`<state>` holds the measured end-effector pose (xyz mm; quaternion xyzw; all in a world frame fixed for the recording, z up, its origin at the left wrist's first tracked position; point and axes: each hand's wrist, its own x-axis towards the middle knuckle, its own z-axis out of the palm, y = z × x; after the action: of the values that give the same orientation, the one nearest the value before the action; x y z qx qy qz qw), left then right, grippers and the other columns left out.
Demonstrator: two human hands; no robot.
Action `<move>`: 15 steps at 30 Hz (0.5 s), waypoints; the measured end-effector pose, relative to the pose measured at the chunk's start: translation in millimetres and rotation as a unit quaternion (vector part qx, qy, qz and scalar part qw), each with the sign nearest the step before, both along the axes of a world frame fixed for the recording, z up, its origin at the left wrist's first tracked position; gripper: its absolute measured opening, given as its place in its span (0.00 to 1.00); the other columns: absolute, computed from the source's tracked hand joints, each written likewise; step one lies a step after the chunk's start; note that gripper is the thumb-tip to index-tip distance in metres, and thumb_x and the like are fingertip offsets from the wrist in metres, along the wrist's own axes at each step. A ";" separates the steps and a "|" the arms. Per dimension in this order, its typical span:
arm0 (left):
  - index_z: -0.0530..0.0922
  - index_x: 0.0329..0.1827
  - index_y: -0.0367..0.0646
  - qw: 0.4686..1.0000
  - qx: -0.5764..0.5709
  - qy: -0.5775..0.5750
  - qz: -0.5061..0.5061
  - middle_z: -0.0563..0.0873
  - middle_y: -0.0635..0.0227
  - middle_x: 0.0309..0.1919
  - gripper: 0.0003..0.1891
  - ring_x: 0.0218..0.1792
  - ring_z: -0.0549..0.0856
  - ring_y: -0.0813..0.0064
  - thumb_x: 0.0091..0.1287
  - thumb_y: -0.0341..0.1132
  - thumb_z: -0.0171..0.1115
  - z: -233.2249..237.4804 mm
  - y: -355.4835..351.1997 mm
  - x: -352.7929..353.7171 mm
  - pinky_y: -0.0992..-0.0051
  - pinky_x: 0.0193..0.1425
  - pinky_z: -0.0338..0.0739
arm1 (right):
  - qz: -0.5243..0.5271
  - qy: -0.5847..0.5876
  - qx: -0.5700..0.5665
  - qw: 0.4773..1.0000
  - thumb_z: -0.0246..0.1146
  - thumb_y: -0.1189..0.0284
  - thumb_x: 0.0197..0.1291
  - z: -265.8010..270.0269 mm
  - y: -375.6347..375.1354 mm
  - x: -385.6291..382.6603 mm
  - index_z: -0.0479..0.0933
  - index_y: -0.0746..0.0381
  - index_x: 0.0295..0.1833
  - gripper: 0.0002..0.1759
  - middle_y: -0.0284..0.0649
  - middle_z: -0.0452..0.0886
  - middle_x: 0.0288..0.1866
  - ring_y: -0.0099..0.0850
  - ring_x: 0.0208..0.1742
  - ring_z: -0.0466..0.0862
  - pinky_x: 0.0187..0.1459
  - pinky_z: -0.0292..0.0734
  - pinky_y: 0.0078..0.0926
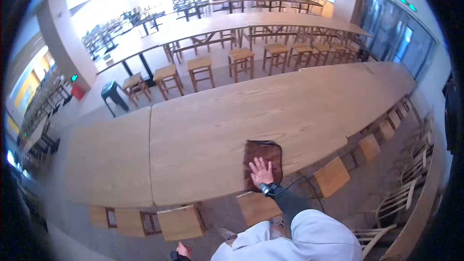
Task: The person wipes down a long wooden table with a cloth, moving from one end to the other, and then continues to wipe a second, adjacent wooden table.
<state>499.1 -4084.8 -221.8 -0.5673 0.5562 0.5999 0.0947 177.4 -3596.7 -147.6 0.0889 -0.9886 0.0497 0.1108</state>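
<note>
A dark brown cloth [256, 151] lies on the long wooden table [208, 135], close to its near edge. My right hand [261, 171] rests flat on the cloth with its fingers spread. A black band with a cable circles my right wrist. Low in the view, off the table and near a wooden stool [180, 223], is my left hand [183, 250]. Its fingers look curled, and what they hold, if anything, is too small to make out.
Wooden stools [332, 177] line the near edge of the table. Across it stand more wooden stools [200, 70], a dark green stool [114, 95] and another long table [212, 24]. Wooden chairs [401, 203] are at the right. A pillar [67, 38] rises at the left.
</note>
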 end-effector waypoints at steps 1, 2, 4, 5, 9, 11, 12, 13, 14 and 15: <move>0.71 0.42 0.42 1.000 0.004 0.001 -0.009 0.76 0.63 0.28 0.25 0.29 0.79 0.63 0.75 0.58 0.44 2.8 -13.7 -9.4 0.63 0.29 0.72 | 0.009 -0.004 -0.001 1.000 0.60 0.55 0.59 4.3 -21.1 5.5 0.65 0.46 0.73 0.35 0.42 0.56 0.79 0.44 0.80 0.53 0.71 0.45 0.70; 0.71 0.44 0.41 1.000 0.008 0.008 -0.015 0.76 0.61 0.31 0.25 0.32 0.78 0.61 0.74 0.58 0.44 3.8 -27.0 -16.7 0.61 0.32 0.73 | 0.022 0.009 -0.016 1.000 0.60 0.55 0.59 7.4 -41.8 11.0 0.64 0.45 0.73 0.35 0.42 0.56 0.79 0.44 0.79 0.53 0.71 0.46 0.71; 0.71 0.47 0.40 0.999 0.012 0.025 -0.024 0.76 0.59 0.36 0.26 0.38 0.78 0.58 0.74 0.59 0.45 8.5 -44.5 -30.9 0.57 0.39 0.73 | 0.042 0.011 -0.034 0.998 0.60 0.55 0.61 14.0 -75.3 16.7 0.65 0.44 0.73 0.33 0.42 0.56 0.79 0.43 0.79 0.54 0.70 0.48 0.70; 0.71 0.49 0.39 0.999 0.015 0.036 -0.031 0.77 0.57 0.39 0.27 0.42 0.78 0.56 0.74 0.59 0.45 11.1 -49.9 -38.4 0.55 0.43 0.73 | 0.055 0.003 -0.053 0.997 0.59 0.56 0.62 18.7 -86.6 20.4 0.65 0.44 0.73 0.32 0.42 0.56 0.79 0.43 0.79 0.54 0.70 0.48 0.70; 0.71 0.55 0.35 0.994 0.044 0.081 -0.052 0.77 0.52 0.49 0.30 0.54 0.77 0.48 0.74 0.59 0.47 38.3 -52.5 -84.8 0.48 0.57 0.74 | 0.051 0.028 -0.047 0.997 0.59 0.50 0.61 19.1 -102.4 20.3 0.67 0.41 0.71 0.32 0.41 0.58 0.78 0.42 0.79 0.55 0.70 0.49 0.70; 0.73 0.56 0.39 0.996 0.043 0.064 -0.051 0.80 0.56 0.49 0.29 0.52 0.80 0.53 0.74 0.59 0.47 48.7 -50.8 -111.4 0.49 0.58 0.73 | 0.054 0.014 -0.053 0.997 0.60 0.50 0.61 17.4 -100.3 20.2 0.69 0.41 0.70 0.31 0.40 0.58 0.78 0.42 0.79 0.55 0.70 0.48 0.70; 0.72 0.51 0.40 0.993 0.036 0.106 -0.036 0.79 0.59 0.41 0.28 0.42 0.81 0.59 0.74 0.60 0.45 40.0 -50.9 -126.5 0.58 0.42 0.74 | 0.055 0.013 -0.053 0.997 0.60 0.50 0.61 18.6 -99.0 19.9 0.69 0.41 0.70 0.31 0.40 0.58 0.78 0.42 0.79 0.55 0.70 0.48 0.70; 0.70 0.46 0.41 0.989 0.027 0.144 -0.019 0.79 0.61 0.34 0.27 0.32 0.82 0.64 0.74 0.60 0.42 33.4 -52.8 -133.6 0.66 0.27 0.74 | 0.057 0.010 -0.056 0.997 0.60 0.51 0.61 19.5 -98.7 20.0 0.69 0.41 0.70 0.31 0.40 0.59 0.78 0.41 0.79 0.55 0.71 0.47 0.70; 0.71 0.48 0.40 0.987 0.035 0.155 -0.022 0.78 0.61 0.40 0.27 0.37 0.81 0.64 0.74 0.60 0.43 34.1 -53.7 -142.8 0.63 0.32 0.75 | 0.059 0.006 -0.058 0.997 0.59 0.51 0.61 19.7 -98.5 19.8 0.69 0.41 0.70 0.31 0.41 0.59 0.78 0.41 0.79 0.55 0.71 0.47 0.69; 0.71 0.48 0.40 0.986 0.038 0.162 -0.017 0.77 0.62 0.38 0.27 0.37 0.81 0.63 0.74 0.60 0.43 33.3 -54.2 -153.8 0.61 0.33 0.75 | 0.064 0.003 -0.060 0.996 0.59 0.51 0.61 20.0 -98.2 18.7 0.69 0.41 0.70 0.31 0.41 0.59 0.78 0.41 0.79 0.55 0.71 0.47 0.69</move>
<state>345.2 -4139.1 -188.5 -0.4494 0.5505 0.7027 0.0351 196.1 -3694.9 -127.6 0.1454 -0.9758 0.1153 0.1156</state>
